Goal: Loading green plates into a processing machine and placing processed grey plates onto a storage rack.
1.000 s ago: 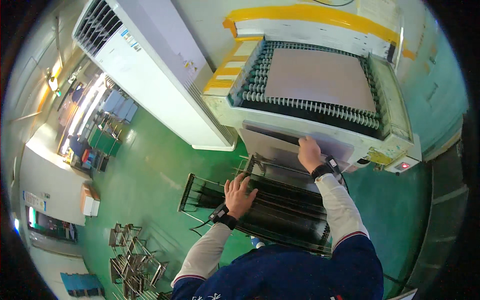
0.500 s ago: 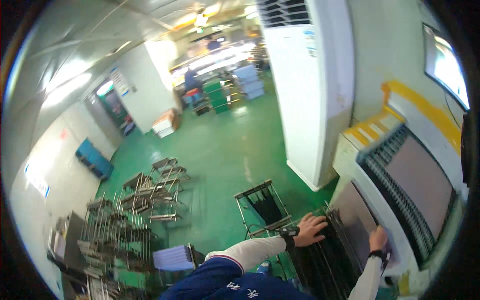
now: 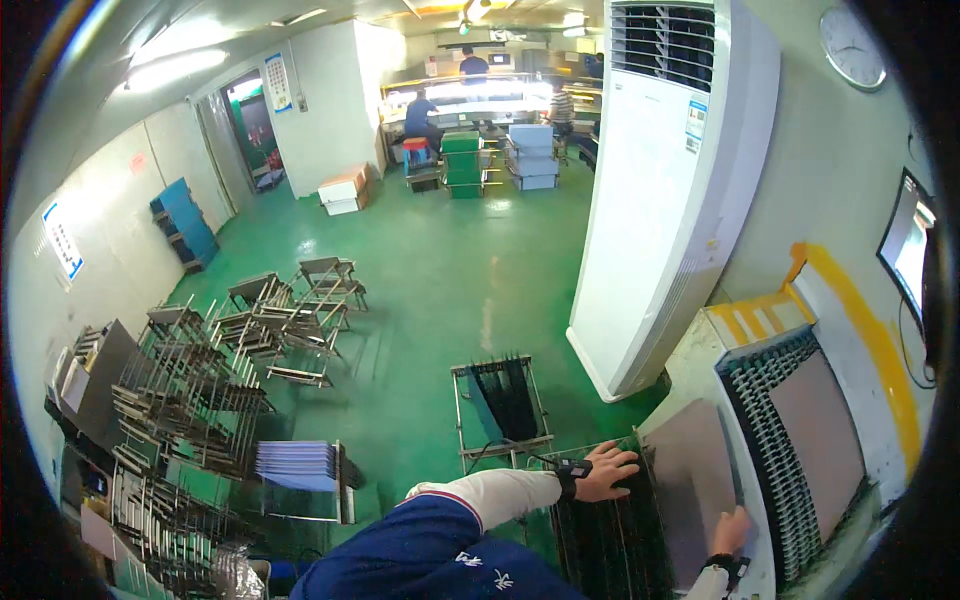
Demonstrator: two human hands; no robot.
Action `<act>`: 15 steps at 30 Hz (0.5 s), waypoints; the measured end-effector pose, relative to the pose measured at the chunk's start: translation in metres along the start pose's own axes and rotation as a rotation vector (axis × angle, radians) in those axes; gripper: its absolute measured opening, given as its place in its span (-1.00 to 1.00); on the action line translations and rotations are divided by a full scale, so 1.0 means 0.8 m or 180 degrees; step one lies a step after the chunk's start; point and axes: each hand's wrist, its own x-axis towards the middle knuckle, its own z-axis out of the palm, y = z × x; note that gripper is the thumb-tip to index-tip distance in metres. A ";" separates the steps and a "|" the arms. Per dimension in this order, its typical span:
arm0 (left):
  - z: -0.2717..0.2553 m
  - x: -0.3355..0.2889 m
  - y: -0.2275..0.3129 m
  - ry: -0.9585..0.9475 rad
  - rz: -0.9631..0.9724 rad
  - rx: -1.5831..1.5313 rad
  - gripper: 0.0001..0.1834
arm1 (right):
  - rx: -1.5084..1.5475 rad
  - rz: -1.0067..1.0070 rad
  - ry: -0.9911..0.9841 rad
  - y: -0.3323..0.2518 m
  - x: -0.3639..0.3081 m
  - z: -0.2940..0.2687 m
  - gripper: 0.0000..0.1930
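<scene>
My left hand (image 3: 605, 472) rests over the top of a rack of upright dark panels (image 3: 605, 530), its fingers spread apart. My right hand (image 3: 732, 532), to the right of it, is closed on the edge of a flat grey panel (image 3: 685, 455). That panel stands tilted between the rack and a machine's roller conveyor (image 3: 775, 400). Another grey panel (image 3: 820, 440) lies on the rollers. Just beyond the rack, a metal frame (image 3: 505, 405) holds some black sheets.
A tall white air conditioner (image 3: 650, 220) stands ahead to the right. Many metal racks (image 3: 190, 390) crowd the left side, near a stand of pale purple sheets (image 3: 298, 465). A cardboard box (image 3: 345, 190) sits by the wall. People (image 3: 421, 115) are at a lit bench far off.
My view has turned and levelled, so the room sits differently in the picture. My left hand stays over the rack, and my right hand keeps hold of the grey panel.
</scene>
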 end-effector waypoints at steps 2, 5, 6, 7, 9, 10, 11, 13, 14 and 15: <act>0.003 0.002 -0.001 0.0060 0.0043 -0.0001 -0.36 | 0.0006 -0.0254 0.0223 0.012 0.010 -0.038 -0.77; 0.006 0.004 -0.002 -0.0011 0.0039 -0.0008 -0.37 | -0.0012 -0.0225 0.0244 0.015 0.023 -0.114 -0.77; 0.007 0.004 -0.002 -0.0076 -0.0003 0.0056 -0.37 | -0.0034 -0.0217 0.0241 0.015 0.024 -0.143 -0.77; 0.008 0.004 -0.002 -0.0141 -0.0042 0.0127 -0.36 | 0.0207 0.0009 0.0238 0.017 0.021 -0.172 -0.77; 0.007 0.002 -0.004 -0.0052 0.0047 0.0151 -0.36 | 0.0445 0.0241 0.0247 0.025 0.013 -0.220 -0.76; 0.007 0.002 -0.005 -0.0061 0.0061 0.0135 -0.36 | 0.0606 0.0130 0.0483 0.032 0.010 -0.240 -0.74; 0.007 0.003 -0.006 -0.0097 0.0059 0.0123 -0.36 | 0.0796 0.0074 0.0680 0.040 0.004 -0.254 -0.72; 0.008 0.004 -0.007 -0.0090 0.0078 0.0081 -0.35 | 0.1824 0.0653 0.1051 0.058 -0.011 -0.266 -0.65; 0.008 0.004 -0.007 -0.0175 0.0031 0.0065 -0.35 | 0.2904 0.1289 0.1338 0.069 -0.018 -0.269 -0.57; 0.008 0.005 -0.006 -0.0120 0.0061 0.0052 -0.35 | 0.2898 0.1283 0.1349 0.082 -0.035 -0.270 -0.57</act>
